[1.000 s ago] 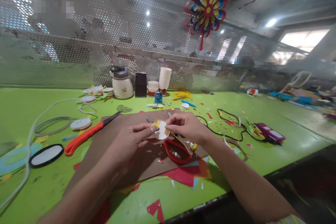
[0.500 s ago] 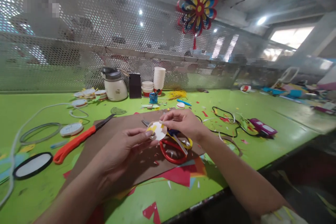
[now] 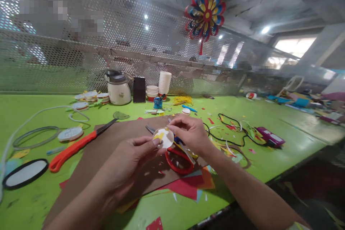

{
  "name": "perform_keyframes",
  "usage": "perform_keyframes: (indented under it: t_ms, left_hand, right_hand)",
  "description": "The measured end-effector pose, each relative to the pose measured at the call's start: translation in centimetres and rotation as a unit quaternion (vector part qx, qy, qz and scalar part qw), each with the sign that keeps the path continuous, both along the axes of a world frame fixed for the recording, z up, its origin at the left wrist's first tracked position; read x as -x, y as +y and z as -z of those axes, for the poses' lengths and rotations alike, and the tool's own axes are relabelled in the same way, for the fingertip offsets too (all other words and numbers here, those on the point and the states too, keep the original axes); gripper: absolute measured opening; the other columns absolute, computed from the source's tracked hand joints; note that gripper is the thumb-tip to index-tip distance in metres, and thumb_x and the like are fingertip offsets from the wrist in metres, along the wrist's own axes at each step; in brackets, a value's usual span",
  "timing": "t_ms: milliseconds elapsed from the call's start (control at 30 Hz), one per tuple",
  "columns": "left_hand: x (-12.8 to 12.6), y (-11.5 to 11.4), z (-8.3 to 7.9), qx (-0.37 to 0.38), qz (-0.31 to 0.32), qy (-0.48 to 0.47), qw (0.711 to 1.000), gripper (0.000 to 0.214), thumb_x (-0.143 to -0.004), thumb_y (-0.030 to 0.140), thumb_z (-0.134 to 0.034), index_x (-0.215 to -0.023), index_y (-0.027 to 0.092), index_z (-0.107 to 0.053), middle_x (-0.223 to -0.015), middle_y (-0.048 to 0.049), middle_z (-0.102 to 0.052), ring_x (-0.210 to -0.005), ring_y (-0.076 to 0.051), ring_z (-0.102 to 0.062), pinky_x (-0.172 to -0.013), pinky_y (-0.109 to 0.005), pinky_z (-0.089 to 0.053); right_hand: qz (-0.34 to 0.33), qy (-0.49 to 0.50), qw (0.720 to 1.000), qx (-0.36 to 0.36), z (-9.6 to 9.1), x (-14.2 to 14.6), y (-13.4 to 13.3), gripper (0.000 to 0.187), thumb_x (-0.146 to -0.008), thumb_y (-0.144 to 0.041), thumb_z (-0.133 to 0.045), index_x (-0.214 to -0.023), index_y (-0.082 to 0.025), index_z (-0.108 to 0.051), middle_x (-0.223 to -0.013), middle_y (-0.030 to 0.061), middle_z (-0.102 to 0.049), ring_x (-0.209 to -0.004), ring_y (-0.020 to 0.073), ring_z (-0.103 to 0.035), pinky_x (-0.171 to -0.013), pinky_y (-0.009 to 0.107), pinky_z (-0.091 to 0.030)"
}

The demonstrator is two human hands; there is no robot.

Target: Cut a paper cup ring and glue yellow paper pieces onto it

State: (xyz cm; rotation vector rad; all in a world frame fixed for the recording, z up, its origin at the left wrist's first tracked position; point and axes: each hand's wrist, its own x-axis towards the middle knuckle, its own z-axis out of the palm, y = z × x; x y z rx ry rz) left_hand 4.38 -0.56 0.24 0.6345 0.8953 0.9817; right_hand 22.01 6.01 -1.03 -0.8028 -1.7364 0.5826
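My left hand pinches a white round paper disc by its left edge, thumb on top. A yellow paper piece lies on the disc near that thumb. My right hand has its fingertips pinched together at the disc's upper right edge, on a small yellow paper piece. Directly below are red-handled scissors, partly hidden by the hands, and other tools with yellow and blue parts. Beneath both hands lies a brown board strewn with paper bits.
A red-handled knife lies to the left, near white round pieces and a cable. Behind stand a jug, a phone, stacked paper cups and a blue pot. A purple box with black cord sits right.
The view has shifted a little. Both hands stay together at the disc, which is slightly turned. My right fingers remain pinched at its upper edge.
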Motion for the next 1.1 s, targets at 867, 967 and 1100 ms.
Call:
perform_keyframes:
  t_ms: [867, 967, 1100]
  left_hand:
    - [0.0, -0.2, -0.2, -0.006, -0.008, 0.001, 1.000, 0.013, -0.075, 0.015, -0.074, -0.088, 0.014, -0.071, -0.086, -0.0168, -0.077, -0.075, -0.031, -0.075, -0.057, -0.039, -0.060]
    - [0.0, 0.0, 0.2, -0.012, -0.009, -0.005, 1.000, 0.014, -0.074, 0.016, -0.076, -0.086, 0.012, -0.072, -0.086, -0.0171, -0.077, -0.073, -0.028, -0.074, -0.055, -0.032, -0.057]
    - [-0.1, 0.2, 0.4, -0.040, -0.004, -0.018, 0.999, 0.015, -0.074, 0.018, -0.077, -0.085, 0.009, -0.074, -0.080, -0.0155, -0.076, -0.061, -0.022, -0.068, -0.053, -0.029, -0.052]
  right_hand:
    - [0.073, -0.122, 0.967, -0.211, 1.0, 0.2, -0.4, 0.006, -0.089, -0.016, -0.061, -0.085, -0.019, -0.063, -0.078, 0.0047, -0.066, -0.072, 0.0187, -0.061, -0.069, 0.034, -0.048]
    - [0.077, -0.143, 0.962, -0.221, 1.1, 0.1, -0.6, 0.007, -0.090, -0.016, -0.058, -0.086, -0.020, -0.061, -0.080, 0.0056, -0.066, -0.075, 0.0201, -0.061, -0.071, 0.035, -0.048]
    - [0.084, -0.162, 0.958, -0.223, 1.3, 0.1, -0.8, 0.009, -0.092, -0.014, -0.054, -0.089, -0.021, -0.059, -0.085, 0.0067, -0.066, -0.082, 0.0211, -0.061, -0.077, 0.037, -0.048]
